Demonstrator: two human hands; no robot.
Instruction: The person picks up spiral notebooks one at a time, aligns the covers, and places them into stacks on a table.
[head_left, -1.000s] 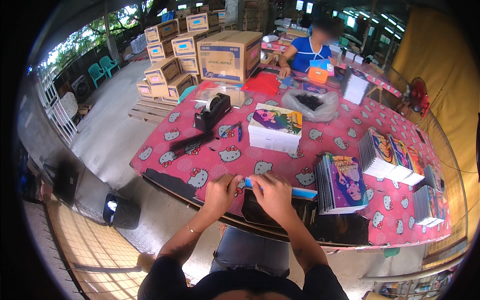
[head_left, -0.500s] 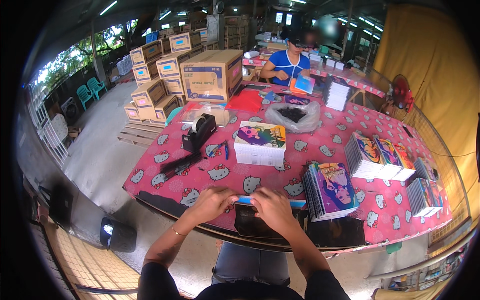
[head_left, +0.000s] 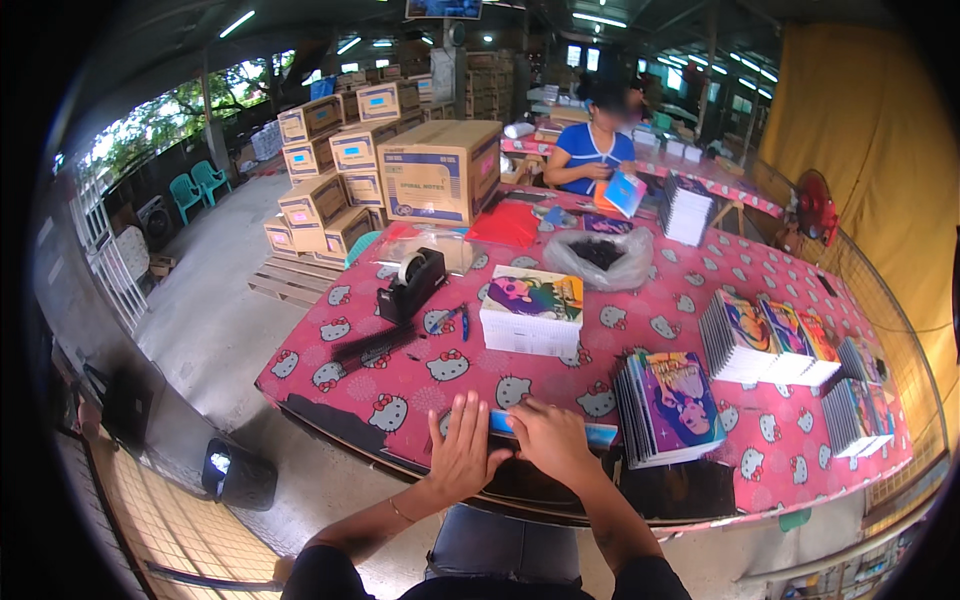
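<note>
At the table's near edge, my right hand (head_left: 552, 440) is curled over a thin notebook with a blue edge (head_left: 601, 434), gripping it from above. Beside it, my left hand (head_left: 462, 450) lies flat with fingers stretched forward, against the notebook's left end. Most of the notebook is hidden behind my hands. Right of my hands stands a stack of spiral notebooks (head_left: 680, 408) with purple illustrated covers. Farther ahead sits a thick pile of notebooks (head_left: 532, 312) with a colourful top cover. Blue-handled pliers (head_left: 455, 321) and a bundle of black binding coils (head_left: 372, 347) lie to its left.
A black tape dispenser (head_left: 412, 285), a plastic bag of black pieces (head_left: 638, 262) and a red sheet (head_left: 503, 225) lie farther back. More notebook stacks (head_left: 745, 340) stand at right. Across the table a person in blue (head_left: 590, 155) holds a notebook. Cartons (head_left: 440, 175) rise at left.
My left hand has gone from pinching the notebook's edge to lying flat with fingers extended. The right hand still grips the notebook. The view has shifted slightly.
</note>
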